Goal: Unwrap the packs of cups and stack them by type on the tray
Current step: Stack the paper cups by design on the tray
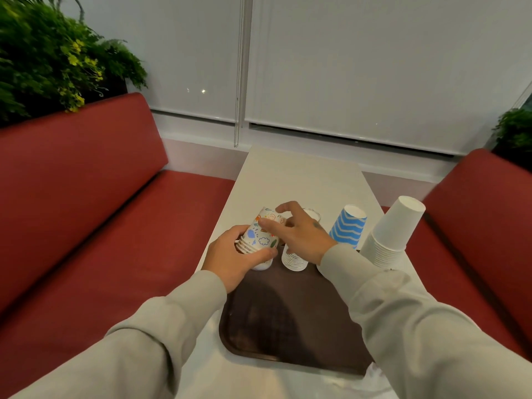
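A dark brown tray lies on the white table. My left hand grips a stack of patterned cups, upside down and tilted, over the tray's far left corner. My right hand touches the top cup of that stack with thumb and fingers. A stack of plain white cups stands upside down on the tray under my right hand. A blue-and-white zigzag cup stack stands to the right. A taller stack of white cups leans at the far right.
The white table runs away from me between two red benches. Green plants sit behind the left bench. A window with lowered blinds closes off the far end.
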